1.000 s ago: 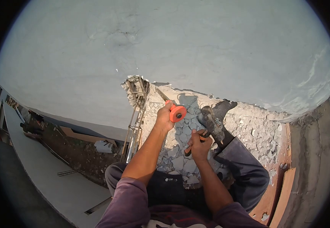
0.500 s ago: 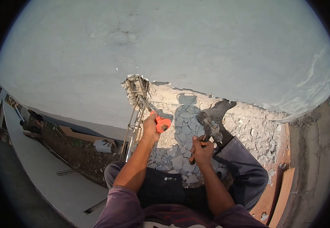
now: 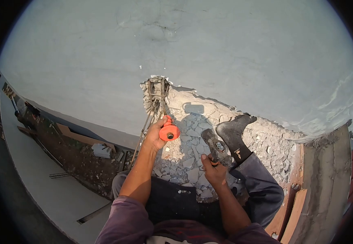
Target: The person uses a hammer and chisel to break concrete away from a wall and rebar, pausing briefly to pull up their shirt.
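Note:
My left hand (image 3: pixel 156 137) is wrapped round the grip of a chisel (image 3: pixel 169 133) with a round orange guard; its struck end faces me. The chisel's tip points toward the broken hole in the wall (image 3: pixel 156 92), where bent steel bars (image 3: pixel 157 101) stand exposed; whether it touches is hidden. My right hand (image 3: pixel 215 172) is closed on the handle of a hammer (image 3: pixel 217 147), a heavy, worn head with an orange-and-black grip. The hammer head is raised over the rubble, right of the chisel and apart from it.
A grey plastered wall (image 3: pixel 245 53) rises ahead, its lower edge chipped ragged. Broken plaster (image 3: pixel 192 174) covers the ground between my legs. My dark boot (image 3: pixel 235 132) rests by the wall. Wooden boards (image 3: pixel 296 215) lie on the right; a lower strip with debris (image 3: pixel 74 156) runs along the left.
My view has shifted, so the wall hole appears further right. The hammer head has turned more upright and moved slightly left toward the chisel. Both hands keep their holds.

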Motion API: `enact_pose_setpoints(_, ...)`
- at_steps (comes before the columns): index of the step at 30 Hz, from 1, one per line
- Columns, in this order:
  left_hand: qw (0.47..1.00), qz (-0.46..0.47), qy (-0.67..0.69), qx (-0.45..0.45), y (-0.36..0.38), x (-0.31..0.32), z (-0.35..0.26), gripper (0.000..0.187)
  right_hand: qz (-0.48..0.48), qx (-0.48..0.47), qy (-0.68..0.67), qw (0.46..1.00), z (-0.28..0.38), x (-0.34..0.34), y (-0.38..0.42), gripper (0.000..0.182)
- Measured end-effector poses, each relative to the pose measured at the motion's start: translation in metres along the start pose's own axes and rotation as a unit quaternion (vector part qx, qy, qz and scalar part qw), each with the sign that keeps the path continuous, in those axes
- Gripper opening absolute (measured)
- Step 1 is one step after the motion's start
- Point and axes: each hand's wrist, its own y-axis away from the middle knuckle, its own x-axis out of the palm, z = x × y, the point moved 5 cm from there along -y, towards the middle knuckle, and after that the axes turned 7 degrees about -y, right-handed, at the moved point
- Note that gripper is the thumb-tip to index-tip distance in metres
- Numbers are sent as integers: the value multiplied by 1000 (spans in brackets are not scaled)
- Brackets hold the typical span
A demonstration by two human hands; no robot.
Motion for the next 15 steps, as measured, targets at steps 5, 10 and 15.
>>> enact_pose_setpoints(5, 997, -3, -72, -11, -14, 21, 34, 21, 4, 14, -6, 1000, -7, -3, 2, 27)
enact_pose_setpoints(10, 992, -106, 54, 43, -62, 31, 39, 17, -9, 63, -27, 998, -4, -17, -5, 23)
enact_pose_setpoints(15, 983, -147, 51, 93, -97, 85, 42, 23, -33, 14, -91, 995, 26, -28, -32, 20)
